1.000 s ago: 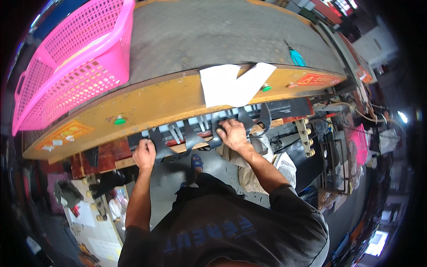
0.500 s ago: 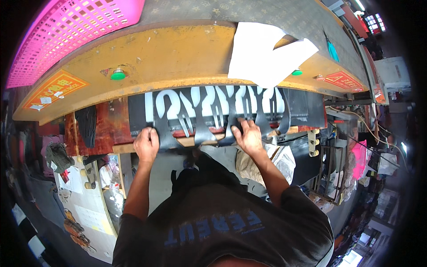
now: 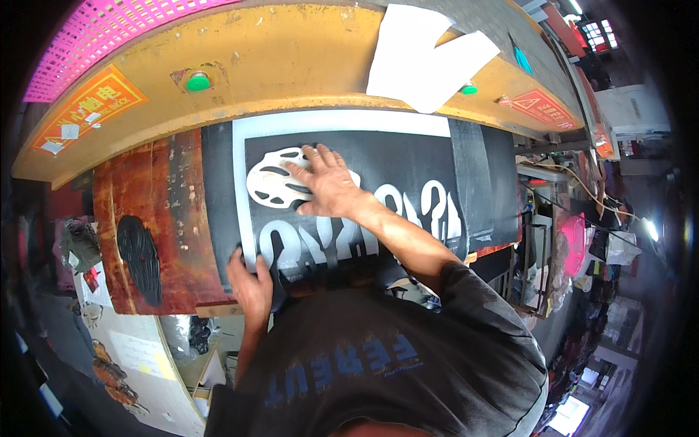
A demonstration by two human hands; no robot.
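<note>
My right hand (image 3: 331,189) lies with spread fingers over a white oval piece with dark slots (image 3: 260,177), covering its right part. The piece rests on a black sheet (image 3: 393,156), which looks like leather or a similar material. Along the sheet's near part runs a row of curved cut-outs (image 3: 277,240), with white showing through them. Beneath the sheet is a white board (image 3: 342,124), visible along the far and left edges. My left hand (image 3: 250,285) is at the near left corner of the board, thumb and fingers apart, gripping nothing visible.
A yellow machine beam (image 3: 284,58) with green buttons (image 3: 197,81) spans the far side. White paper (image 3: 404,69) hangs over it. A pink basket (image 3: 124,36) sits far left. Black strips (image 3: 138,258) lie on the reddish board (image 3: 182,189) at left.
My right hand has gone from the sheet's near edge to the white slotted piece, farther back and left. The view has leaned forward, showing more of the sheet. My left hand's fingers have spread.
</note>
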